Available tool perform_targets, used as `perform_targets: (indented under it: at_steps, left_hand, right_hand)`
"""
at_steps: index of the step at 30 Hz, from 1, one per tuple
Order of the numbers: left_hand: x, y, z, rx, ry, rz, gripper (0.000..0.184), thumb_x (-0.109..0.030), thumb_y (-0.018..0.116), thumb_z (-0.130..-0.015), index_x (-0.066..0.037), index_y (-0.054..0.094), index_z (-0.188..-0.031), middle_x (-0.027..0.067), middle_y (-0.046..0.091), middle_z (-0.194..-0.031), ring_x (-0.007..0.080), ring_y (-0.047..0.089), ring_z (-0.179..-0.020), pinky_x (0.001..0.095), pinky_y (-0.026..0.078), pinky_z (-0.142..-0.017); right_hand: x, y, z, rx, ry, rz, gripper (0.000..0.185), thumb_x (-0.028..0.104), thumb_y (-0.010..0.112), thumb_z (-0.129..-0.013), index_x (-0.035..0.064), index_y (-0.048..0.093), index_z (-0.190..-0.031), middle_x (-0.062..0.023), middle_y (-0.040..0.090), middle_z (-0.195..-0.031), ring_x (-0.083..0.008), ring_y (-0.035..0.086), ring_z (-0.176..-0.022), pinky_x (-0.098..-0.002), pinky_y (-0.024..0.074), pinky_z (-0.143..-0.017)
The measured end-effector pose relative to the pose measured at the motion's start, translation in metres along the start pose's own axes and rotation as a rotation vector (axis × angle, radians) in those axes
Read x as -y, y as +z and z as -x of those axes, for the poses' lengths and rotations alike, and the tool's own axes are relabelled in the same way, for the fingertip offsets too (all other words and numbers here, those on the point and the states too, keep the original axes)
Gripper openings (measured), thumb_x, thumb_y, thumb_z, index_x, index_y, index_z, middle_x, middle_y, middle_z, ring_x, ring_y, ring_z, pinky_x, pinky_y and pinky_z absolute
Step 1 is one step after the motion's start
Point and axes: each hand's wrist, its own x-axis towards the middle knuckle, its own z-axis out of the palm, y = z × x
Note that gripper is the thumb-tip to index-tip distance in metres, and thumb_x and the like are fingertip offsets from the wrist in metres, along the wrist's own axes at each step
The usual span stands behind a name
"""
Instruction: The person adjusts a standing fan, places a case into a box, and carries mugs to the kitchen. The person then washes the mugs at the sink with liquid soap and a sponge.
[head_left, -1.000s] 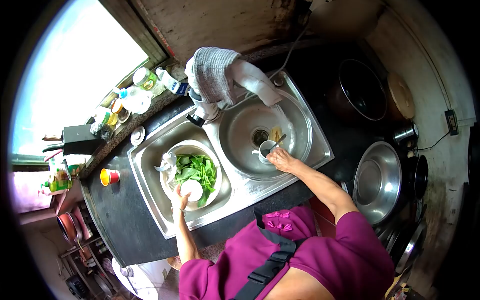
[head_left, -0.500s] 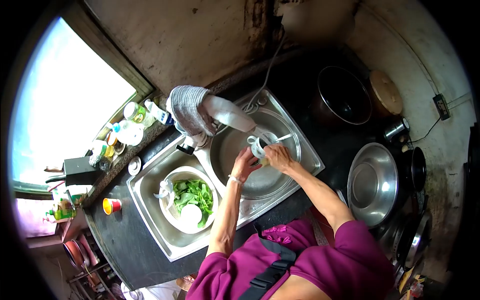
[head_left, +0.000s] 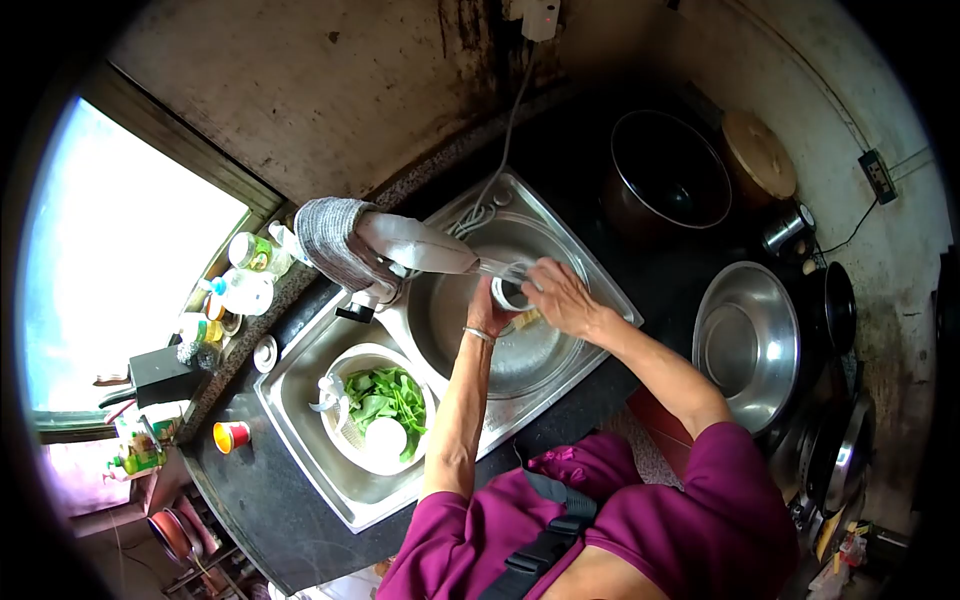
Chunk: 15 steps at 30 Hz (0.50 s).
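Over the large sink basin (head_left: 470,355), a small white cup (head_left: 508,294) is tilted beneath the faucet's wrapped spout (head_left: 420,243), where a stream of water runs down. My left hand (head_left: 487,308) is closed around the cup's near side. At the cup's mouth is my right hand (head_left: 562,298), its fingers bent and smeared by motion; whether something is in them I cannot make out. Beneath the hands, a yellowish piece (head_left: 524,319) lies in the basin.
In the smaller basin stands a white colander (head_left: 345,440) with green leaves (head_left: 385,395) and a white round item (head_left: 385,437). A grey cloth (head_left: 335,235) drapes the faucet. To the right are a steel bowl (head_left: 747,345) and dark pot (head_left: 670,170). Bottles (head_left: 245,290) line the windowsill.
My right hand has shifted from the cup's side up to its mouth and is blurred. The cup now tilts with its opening in view. The white handle beside the cup no longer shows.
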Motion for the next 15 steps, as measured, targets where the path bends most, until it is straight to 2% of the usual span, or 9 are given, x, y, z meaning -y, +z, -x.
perform_targets:
  at_steps: [2,3,5,7,10,11,12,13,15]
  left_hand:
    - [-0.004,0.006,0.003,-0.179,0.099,-0.087,0.028,-0.033,0.043,-0.086,-0.012,0.056,-0.101,0.0028,0.061,-0.089,0.0192,0.062,-0.078,0.0407,0.054,-0.061]
    - [-0.004,0.005,0.002,-0.178,0.099,-0.087,0.028,-0.033,0.043,-0.086,-0.012,0.056,-0.101,0.0028,0.061,-0.089,0.0192,0.062,-0.078,0.0407,0.054,-0.061]
    - [-0.002,0.005,0.003,-0.241,0.204,-0.196,0.028,-0.032,0.046,-0.085,-0.013,0.054,-0.103,0.0026,0.060,-0.088,0.0198,0.062,-0.076,0.0392,0.054,-0.057]
    - [-0.002,0.004,0.003,-0.240,0.203,-0.168,0.028,-0.033,0.048,-0.084,-0.013,0.054,-0.103,0.0027,0.060,-0.087,0.0194,0.062,-0.073,0.0401,0.054,-0.056]
    - [-0.002,-0.011,-0.007,-0.209,0.152,-0.052,0.032,-0.036,0.048,-0.083,-0.013,0.053,-0.105,0.0048,0.059,-0.094,0.0227,0.061,-0.081,0.0452,0.053,-0.062]
    - [-0.002,-0.017,-0.007,-0.233,0.114,-0.014,0.040,-0.043,0.045,-0.085,-0.014,0.052,-0.110,0.0054,0.058,-0.103,0.0242,0.058,-0.092,0.0476,0.050,-0.071]
    - [-0.002,-0.021,-0.006,-0.257,0.075,0.025,0.047,-0.051,0.042,-0.086,-0.014,0.051,-0.115,0.0061,0.056,-0.112,0.0256,0.054,-0.103,0.0500,0.047,-0.080]
    - [-0.001,-0.025,-0.005,-0.255,0.076,0.028,0.047,-0.051,0.042,-0.086,-0.014,0.051,-0.115,0.0061,0.056,-0.112,0.0256,0.054,-0.103,0.0500,0.047,-0.080]
    - [0.001,-0.030,-0.004,-0.291,0.067,0.060,0.049,-0.052,0.041,-0.087,-0.016,0.049,-0.118,0.0069,0.053,-0.117,0.0276,0.051,-0.108,0.0522,0.045,-0.082]
  right_hand:
    - [0.003,0.001,0.007,0.067,0.076,0.127,0.025,0.006,0.046,-0.079,0.0007,0.052,-0.102,-0.0159,0.050,-0.100,-0.0318,0.055,-0.088,-0.0398,0.0468,-0.072]
    - [0.003,0.001,0.006,0.066,0.077,0.127,0.025,0.006,0.046,-0.079,0.0007,0.052,-0.102,-0.0159,0.050,-0.100,-0.0318,0.055,-0.088,-0.0398,0.0468,-0.072]
    - [0.003,-0.002,0.000,0.422,0.290,-0.141,0.027,0.003,0.047,-0.079,0.0018,0.055,-0.105,-0.0164,0.051,-0.099,-0.0338,0.057,-0.081,-0.0388,0.0479,-0.068]
    - [-0.007,0.007,0.006,0.306,0.303,-0.245,0.025,0.003,0.048,-0.079,0.0014,0.056,-0.103,-0.0168,0.053,-0.095,-0.0340,0.057,-0.078,-0.0383,0.0482,-0.067]
    - [-0.014,-0.014,0.015,0.157,0.341,-0.378,0.021,0.000,0.050,-0.078,0.0004,0.060,-0.096,-0.0178,0.055,-0.086,-0.0345,0.058,-0.077,-0.0385,0.0483,-0.065]
    - [-0.016,-0.024,0.019,0.127,0.366,-0.411,0.019,-0.003,0.050,-0.076,-0.0003,0.061,-0.091,-0.0184,0.056,-0.079,-0.0347,0.059,-0.078,-0.0392,0.0481,-0.065]
    - [-0.022,-0.021,0.027,0.109,0.414,-0.479,0.022,-0.001,0.049,-0.077,-0.0008,0.060,-0.096,-0.0190,0.060,-0.082,-0.0352,0.059,-0.082,-0.0388,0.0476,-0.068]
    - [-0.027,-0.016,0.035,0.110,0.412,-0.476,0.022,-0.001,0.049,-0.077,-0.0008,0.060,-0.096,-0.0190,0.060,-0.082,-0.0352,0.059,-0.082,-0.0388,0.0476,-0.068]
    - [-0.031,-0.010,0.043,0.150,0.614,-0.518,0.023,0.003,0.049,-0.077,-0.0026,0.059,-0.097,-0.0221,0.061,-0.090,-0.0364,0.059,-0.086,-0.0398,0.0470,-0.072]
